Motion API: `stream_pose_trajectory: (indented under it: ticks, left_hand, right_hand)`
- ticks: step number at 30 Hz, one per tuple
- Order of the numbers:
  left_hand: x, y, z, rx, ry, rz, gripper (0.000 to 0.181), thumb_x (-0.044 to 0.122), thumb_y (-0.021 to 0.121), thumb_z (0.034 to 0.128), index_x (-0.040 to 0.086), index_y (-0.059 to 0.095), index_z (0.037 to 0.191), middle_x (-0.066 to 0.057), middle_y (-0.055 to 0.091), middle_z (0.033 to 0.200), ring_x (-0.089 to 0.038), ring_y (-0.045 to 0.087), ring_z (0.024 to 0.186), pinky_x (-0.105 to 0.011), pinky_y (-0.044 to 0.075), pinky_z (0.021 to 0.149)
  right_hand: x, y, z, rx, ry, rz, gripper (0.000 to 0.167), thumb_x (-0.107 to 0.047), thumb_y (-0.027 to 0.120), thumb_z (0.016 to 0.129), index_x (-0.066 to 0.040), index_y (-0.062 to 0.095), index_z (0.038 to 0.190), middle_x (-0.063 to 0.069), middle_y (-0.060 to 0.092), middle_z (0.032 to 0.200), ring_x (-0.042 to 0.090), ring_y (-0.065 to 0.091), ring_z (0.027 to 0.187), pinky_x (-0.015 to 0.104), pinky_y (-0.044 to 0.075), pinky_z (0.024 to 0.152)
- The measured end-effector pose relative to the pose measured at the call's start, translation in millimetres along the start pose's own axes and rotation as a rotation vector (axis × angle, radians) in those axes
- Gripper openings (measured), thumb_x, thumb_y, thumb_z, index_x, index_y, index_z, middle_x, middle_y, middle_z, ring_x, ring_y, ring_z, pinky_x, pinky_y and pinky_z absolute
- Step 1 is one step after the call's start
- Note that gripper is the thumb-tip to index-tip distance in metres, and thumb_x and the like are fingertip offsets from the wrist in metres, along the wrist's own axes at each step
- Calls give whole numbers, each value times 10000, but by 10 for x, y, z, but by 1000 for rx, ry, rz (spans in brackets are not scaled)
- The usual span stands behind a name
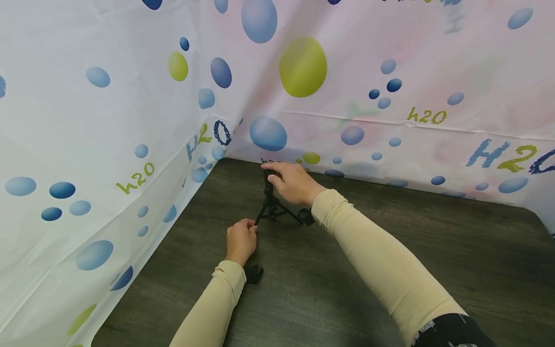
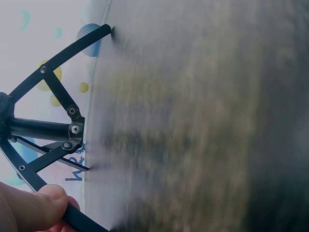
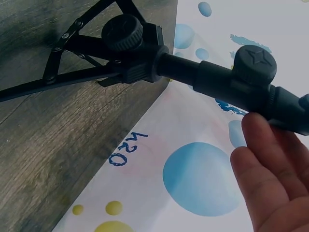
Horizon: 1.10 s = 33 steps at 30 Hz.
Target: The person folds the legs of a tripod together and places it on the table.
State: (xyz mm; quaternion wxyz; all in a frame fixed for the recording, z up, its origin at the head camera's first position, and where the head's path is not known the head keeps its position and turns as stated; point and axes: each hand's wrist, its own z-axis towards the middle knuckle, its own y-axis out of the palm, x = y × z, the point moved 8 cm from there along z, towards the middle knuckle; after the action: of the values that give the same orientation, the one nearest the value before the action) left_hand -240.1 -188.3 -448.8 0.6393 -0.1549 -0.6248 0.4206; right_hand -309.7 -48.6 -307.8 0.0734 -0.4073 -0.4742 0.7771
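A small black tripod [image 1: 272, 205] stands upright with its legs spread, near the far left part of the dark table. My left hand [image 1: 241, 241] pinches its near leg; the thumb [image 2: 53, 198] presses on that leg in the left wrist view. At the top of the tripod, my right hand [image 1: 292, 183] holds the head with thumb and fingers. In the right wrist view, fingertips [image 3: 253, 123] touch the column just below a star-marked knob [image 3: 256, 65]. A second knob [image 3: 121, 33] sits lower, by the leg joint. The right thumb is outside that view.
The dark wood-grain table [image 1: 390, 270] stretches to the right and toward me. A white sheet [image 1: 368, 53] printed with bubbles and lettering hangs behind it and along the left side. A dark round device [image 1: 254, 273] sits by my left wrist, another [image 1: 306, 217] by the right.
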Motion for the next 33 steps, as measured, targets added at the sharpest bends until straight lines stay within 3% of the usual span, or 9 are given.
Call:
stream_pose_trajectory:
  ticks: [7, 15, 33]
  left_hand:
    - [11, 2, -1, 16, 15, -14, 104, 59, 696, 934, 3, 751, 1002, -133, 738, 939, -328, 693, 870, -487, 552, 773]
    - [55, -6, 5, 45, 43, -27, 111, 61, 694, 936, 2, 749, 1012, -136, 739, 946, -328, 695, 863, -479, 554, 773]
    - [78, -16, 14, 95, 69, -80, 100, 46, 711, 919, -7, 751, 993, -135, 744, 918, -322, 703, 843, -477, 560, 762]
  right_hand:
    - [4, 10, 5, 4, -1, 13, 410, -178, 449, 1081, -72, 489, 1475, 125, 557, 1406, 218, 624, 1011, 425, 481, 932]
    - [-45, 21, 3, -6, 2, 19, 408, -184, 444, 1082, -83, 493, 1475, 110, 584, 1362, 201, 611, 943, 404, 482, 883]
    - [-49, 32, -9, -3, -1, 22, 403, -184, 441, 1082, -80, 494, 1468, 108, 541, 1419, 229, 596, 1083, 425, 463, 957]
